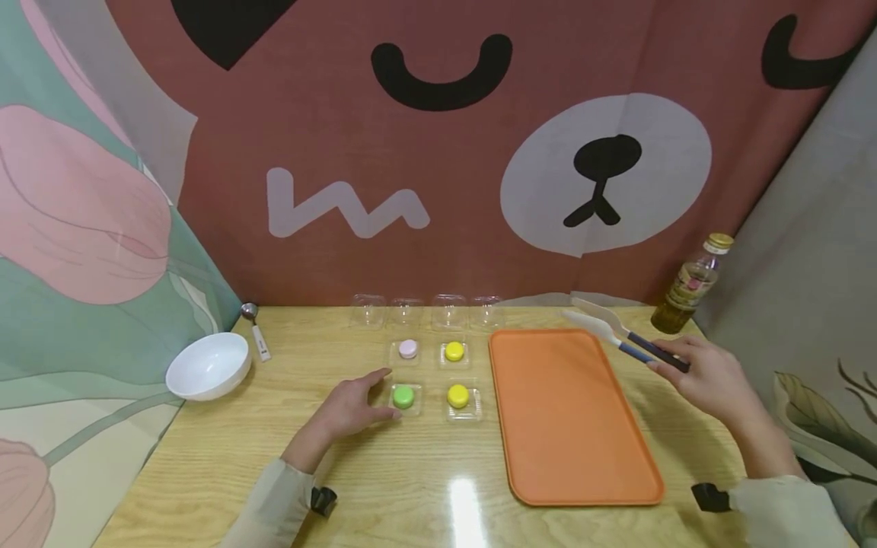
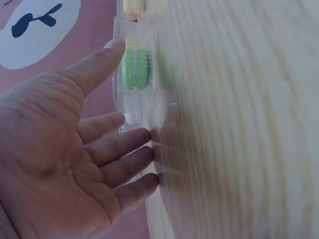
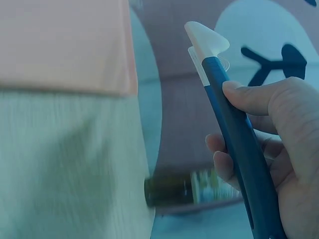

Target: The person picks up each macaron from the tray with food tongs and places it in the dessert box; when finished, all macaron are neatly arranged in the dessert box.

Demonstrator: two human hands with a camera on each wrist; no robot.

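Note:
In the head view my left hand (image 1: pixel 346 409) is beside a clear tray holding a green macaron (image 1: pixel 403 396), its thumb and fingers spread at the tray's left side; the left wrist view shows the thumb tip close to the tray with the green macaron (image 2: pixel 135 69) and fingertips at the tabletop. Pink (image 1: pixel 408 349) and yellow (image 1: pixel 454 351) macarons sit in similar trays, with another yellow one (image 1: pixel 458 395) in front. My right hand (image 1: pixel 712 378) grips dark-handled tongs (image 1: pixel 637 342) with pale tips, over the orange tray's right edge; fingers (image 3: pixel 227 162) wrap the handles.
An orange tray (image 1: pixel 572 418) lies right of the macarons. Clear lids (image 1: pixel 450 310) line the back edge. A white bowl (image 1: pixel 208 367) and a spoon (image 1: pixel 257 333) are at the left, and an oil bottle (image 1: pixel 688 289) stands at the back right.

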